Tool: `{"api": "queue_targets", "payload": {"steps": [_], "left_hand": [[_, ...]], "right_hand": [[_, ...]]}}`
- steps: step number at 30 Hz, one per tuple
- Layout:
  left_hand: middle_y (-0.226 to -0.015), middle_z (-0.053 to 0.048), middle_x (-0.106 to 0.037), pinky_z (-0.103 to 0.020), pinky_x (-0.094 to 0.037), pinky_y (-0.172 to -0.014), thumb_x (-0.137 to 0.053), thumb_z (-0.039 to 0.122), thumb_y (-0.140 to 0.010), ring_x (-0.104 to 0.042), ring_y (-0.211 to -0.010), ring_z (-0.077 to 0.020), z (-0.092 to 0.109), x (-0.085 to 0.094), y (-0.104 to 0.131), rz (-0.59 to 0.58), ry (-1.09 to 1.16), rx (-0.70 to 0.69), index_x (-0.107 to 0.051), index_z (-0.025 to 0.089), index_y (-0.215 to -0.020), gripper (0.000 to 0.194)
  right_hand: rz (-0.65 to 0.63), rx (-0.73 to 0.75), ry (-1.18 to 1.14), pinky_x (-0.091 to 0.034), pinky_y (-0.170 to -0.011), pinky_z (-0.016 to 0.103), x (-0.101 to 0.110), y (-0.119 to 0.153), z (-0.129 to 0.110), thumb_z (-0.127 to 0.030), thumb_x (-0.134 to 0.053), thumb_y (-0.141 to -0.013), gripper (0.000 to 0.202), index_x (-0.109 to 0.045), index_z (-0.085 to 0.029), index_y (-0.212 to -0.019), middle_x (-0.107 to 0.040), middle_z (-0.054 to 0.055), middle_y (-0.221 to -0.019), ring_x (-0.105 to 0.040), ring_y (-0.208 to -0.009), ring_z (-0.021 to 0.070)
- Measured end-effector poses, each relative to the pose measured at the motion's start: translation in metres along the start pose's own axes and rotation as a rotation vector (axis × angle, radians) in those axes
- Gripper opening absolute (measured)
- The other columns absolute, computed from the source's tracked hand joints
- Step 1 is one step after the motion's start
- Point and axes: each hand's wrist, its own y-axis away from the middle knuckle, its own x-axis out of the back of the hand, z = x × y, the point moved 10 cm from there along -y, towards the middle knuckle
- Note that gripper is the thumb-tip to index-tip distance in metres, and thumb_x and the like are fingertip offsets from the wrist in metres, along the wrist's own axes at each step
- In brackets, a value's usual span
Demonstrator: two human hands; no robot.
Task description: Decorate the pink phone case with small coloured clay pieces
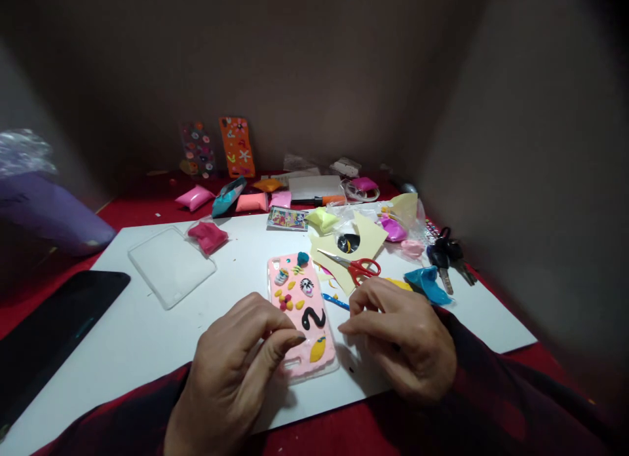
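A phone case (293, 325) covered in pink clay lies on a white board, with clay shapes on it: a black snake-like curve (313, 319), a yellow piece (318, 350), a small face (306, 286), a teal lump (303, 259) and several yellow bits. My left hand (240, 358) is over the case's lower left edge, thumb and forefinger pressed together. Just right of the case my right hand (398, 338) is also pinched. Whatever either hand holds, if anything, is too small or hidden. A blue tool (336, 301) lies partly behind the right fingers.
Red-handled scissors (362, 270) rest on cream paper (371, 236). Keys (445, 256) and blue clay (428, 284) sit at right. A clear case (171, 267) and red clay packet (208, 237) lie left, near a black phone (59, 331). An orange decorated case (237, 147) leans behind.
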Motion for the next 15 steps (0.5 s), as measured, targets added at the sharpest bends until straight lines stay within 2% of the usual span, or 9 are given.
{"api": "queue_targets", "payload": {"steps": [4,8,15], "left_hand": [[-0.073,0.004,-0.057,-0.019,-0.042,-0.063,-0.049,0.016,-0.091,-0.056,-0.067,-0.0078,-0.005,-0.006,0.003,-0.022,-0.033,0.035,-0.055,0.021,-0.080,0.013],[-0.073,0.003,-0.055,-0.021,-0.040,-0.063,-0.048,0.012,-0.090,-0.052,-0.068,-0.0093,-0.003,-0.015,0.008,-0.077,-0.031,0.032,-0.054,0.020,-0.080,0.014],[-0.060,0.000,-0.050,-0.026,-0.033,-0.055,-0.044,0.005,-0.087,-0.044,-0.063,-0.0135,0.023,-0.029,0.012,-0.172,-0.042,-0.173,-0.054,0.016,-0.070,0.022]], "right_hand": [[-0.038,-0.028,-0.019,-0.028,-0.057,0.031,-0.012,-0.001,-0.005,-0.008,-0.045,-0.075,0.027,-0.069,-0.018,-0.072,-0.054,0.004,-0.072,-0.046,-0.066,0.0158],[-0.056,-0.043,-0.012,-0.027,-0.059,0.032,-0.017,0.001,-0.004,-0.010,-0.044,-0.077,0.027,-0.069,-0.019,-0.073,-0.053,0.005,-0.074,-0.044,-0.069,0.0172],[-0.191,0.012,0.008,-0.029,-0.059,0.032,-0.028,0.003,-0.002,-0.010,-0.049,-0.075,0.024,-0.069,-0.019,-0.082,-0.052,0.005,-0.076,-0.044,-0.069,0.0180]]}}
